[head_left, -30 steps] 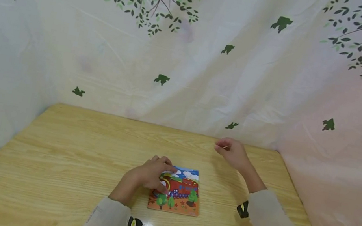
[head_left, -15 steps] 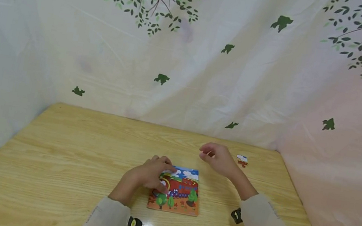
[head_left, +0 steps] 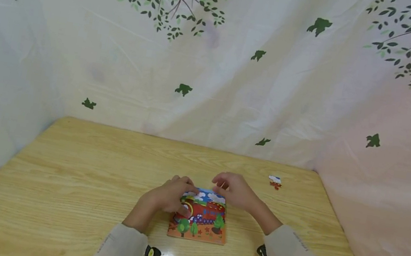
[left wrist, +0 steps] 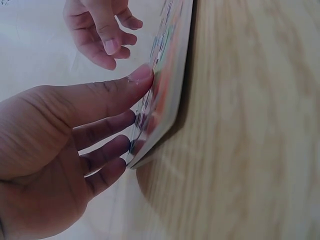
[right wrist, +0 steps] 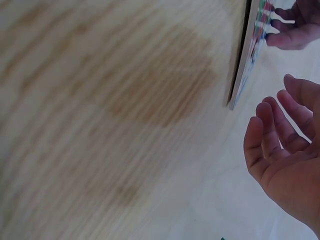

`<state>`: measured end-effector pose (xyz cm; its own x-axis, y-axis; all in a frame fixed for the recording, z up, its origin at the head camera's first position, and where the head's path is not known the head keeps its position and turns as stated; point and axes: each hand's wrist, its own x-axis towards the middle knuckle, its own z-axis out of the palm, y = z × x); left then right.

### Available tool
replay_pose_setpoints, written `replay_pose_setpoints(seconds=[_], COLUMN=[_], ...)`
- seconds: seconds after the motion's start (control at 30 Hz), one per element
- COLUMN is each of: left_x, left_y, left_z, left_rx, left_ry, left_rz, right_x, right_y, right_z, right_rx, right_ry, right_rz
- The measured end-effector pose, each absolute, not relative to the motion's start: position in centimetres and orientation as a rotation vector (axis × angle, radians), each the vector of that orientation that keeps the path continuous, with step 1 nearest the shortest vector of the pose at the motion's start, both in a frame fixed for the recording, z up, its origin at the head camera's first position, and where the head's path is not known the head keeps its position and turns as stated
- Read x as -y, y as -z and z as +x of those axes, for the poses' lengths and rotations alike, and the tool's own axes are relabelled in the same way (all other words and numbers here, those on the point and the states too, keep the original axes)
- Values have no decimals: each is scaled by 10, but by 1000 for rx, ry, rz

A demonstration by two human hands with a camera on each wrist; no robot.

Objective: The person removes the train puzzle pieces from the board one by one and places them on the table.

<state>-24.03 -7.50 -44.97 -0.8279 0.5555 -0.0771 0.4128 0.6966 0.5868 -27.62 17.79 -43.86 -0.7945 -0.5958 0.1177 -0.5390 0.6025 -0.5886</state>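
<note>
A square jigsaw puzzle (head_left: 210,221) with a red train, trees and clouds lies flat on the table. My left hand (head_left: 171,194) rests on its left side; in the left wrist view the thumb and fingertips touch the picture side of the puzzle (left wrist: 165,95). My right hand (head_left: 237,191) hovers at the puzzle's upper right corner. In the right wrist view that hand (right wrist: 287,145) holds nothing, its fingers loosely bent and apart from the board. A loose jigsaw piece (head_left: 275,181), white and blue above red-brown, lies near the far right of the table.
The wooden table (head_left: 101,165) runs back to a pale cloth (head_left: 137,71) printed with branches and green birds. The cloth also closes off the left and right sides. A dark wrist strap (head_left: 263,252) sticks out by the right sleeve.
My right hand has moved from the far right, left and nearer, to the puzzle's upper corner. The loose piece it was over now shows on the table. My left hand has hardly moved.
</note>
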Motion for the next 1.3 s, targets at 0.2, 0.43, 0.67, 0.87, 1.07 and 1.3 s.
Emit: replay_pose_setpoints(seconds=[0.2,0.43,0.67,0.87,1.07,1.3], left_x=[76,79,83,85,85,86], left_y=[448,449,449,447,449,449], left_z=[-240,-241,-240,-239,-239,-239], left_rx=[-2674,-2674,-2661,-2636,-2625,-2621], left_ry=[-860,-883,-858,-857,-869,-869], left_rz=[733,731,740,749,765,762], right_x=[-168,-163,-160,-158,-153,-148], right_y=[442,449,450,448,446,442], right_z=[-271,-270,-268,-267,-267,-267], right_rx=[-2707,-2681,-2650,-2650,-2642,-2634], right_ry=[924,895,855,788,764,760], right_rz=[-979,-946,-939,-925,-901,-841])
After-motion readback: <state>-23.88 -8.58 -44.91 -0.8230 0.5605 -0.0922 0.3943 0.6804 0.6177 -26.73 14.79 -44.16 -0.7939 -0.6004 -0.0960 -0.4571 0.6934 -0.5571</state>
